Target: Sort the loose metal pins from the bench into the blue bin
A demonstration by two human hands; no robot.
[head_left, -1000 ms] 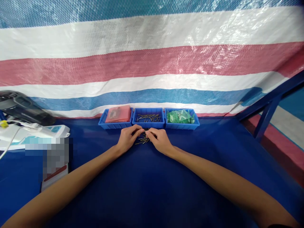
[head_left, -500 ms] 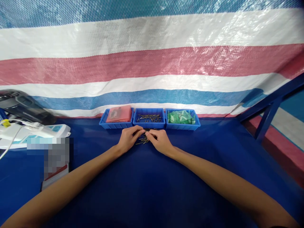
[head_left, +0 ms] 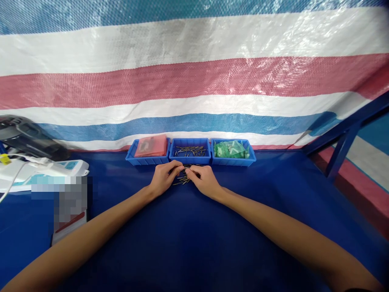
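Note:
My left hand (head_left: 165,177) and my right hand (head_left: 206,180) meet fingertip to fingertip over the table, just in front of the middle blue bin (head_left: 190,161). Both are closed in a pinch, and a thin metal bit (head_left: 186,168) shows between the fingertips. Below and behind the fingers lies a loose pile of thin metal bits (head_left: 183,180), slender, dark and brass-coloured, like small drill bits. My hands cover part of that pile. More of the same bits (head_left: 199,151) lie in the middle bin.
The left blue bin (head_left: 146,161) holds red plastic packets (head_left: 151,146); the right one (head_left: 234,162) holds green plastic bags (head_left: 231,149). A white power strip (head_left: 69,167) and a dark bottle-like object (head_left: 36,140) are at left. A blue metal frame (head_left: 343,148) stands right, a striped sheet (head_left: 194,81) behind.
Both hands keep their pinch at nearly the same spot. The view has shifted very slightly; bins and pile look unchanged.

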